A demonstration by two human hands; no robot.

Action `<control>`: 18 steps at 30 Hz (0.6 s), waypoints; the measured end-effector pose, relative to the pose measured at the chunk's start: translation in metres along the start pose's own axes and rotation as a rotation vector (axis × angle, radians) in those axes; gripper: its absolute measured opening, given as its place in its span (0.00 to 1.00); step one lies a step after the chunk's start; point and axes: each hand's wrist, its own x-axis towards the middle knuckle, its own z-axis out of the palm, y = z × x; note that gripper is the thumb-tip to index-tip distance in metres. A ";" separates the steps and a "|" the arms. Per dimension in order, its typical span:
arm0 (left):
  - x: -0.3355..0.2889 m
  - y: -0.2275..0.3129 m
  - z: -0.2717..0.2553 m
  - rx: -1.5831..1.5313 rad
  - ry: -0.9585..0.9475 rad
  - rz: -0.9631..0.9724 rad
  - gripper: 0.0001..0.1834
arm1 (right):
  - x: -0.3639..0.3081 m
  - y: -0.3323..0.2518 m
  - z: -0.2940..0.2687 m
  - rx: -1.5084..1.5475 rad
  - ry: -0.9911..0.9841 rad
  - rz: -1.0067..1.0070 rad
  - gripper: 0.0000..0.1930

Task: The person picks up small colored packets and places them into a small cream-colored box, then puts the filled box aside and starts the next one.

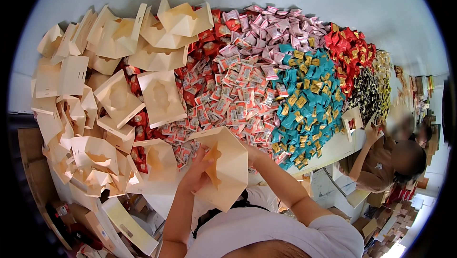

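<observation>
Here, my left hand (196,175) pinches the left side of a smooth, faceted cream card box (231,160) near its scalloped cutout. My right hand (255,155) meets its right edge, fingers hidden, grip impossible to tell. The box is before my chest, near crinkly red-and-white packets (243,94), their tiny print unreadable, and shiny teal-and-gold ones (309,103).

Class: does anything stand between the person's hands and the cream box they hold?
Nothing visible does: the left hand meets the cream box at its left side, the right hand, partly hidden behind it, at its right edge.
</observation>
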 end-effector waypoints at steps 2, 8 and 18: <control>0.000 -0.002 0.005 0.038 0.066 0.006 0.30 | -0.003 -0.007 -0.018 0.018 -0.087 0.074 0.32; 0.004 -0.001 0.026 0.255 0.365 0.053 0.28 | 0.006 -0.010 -0.023 0.087 0.171 0.002 0.29; -0.009 -0.008 0.001 0.215 0.672 0.264 0.25 | 0.023 -0.156 -0.119 -1.673 1.329 -0.538 0.28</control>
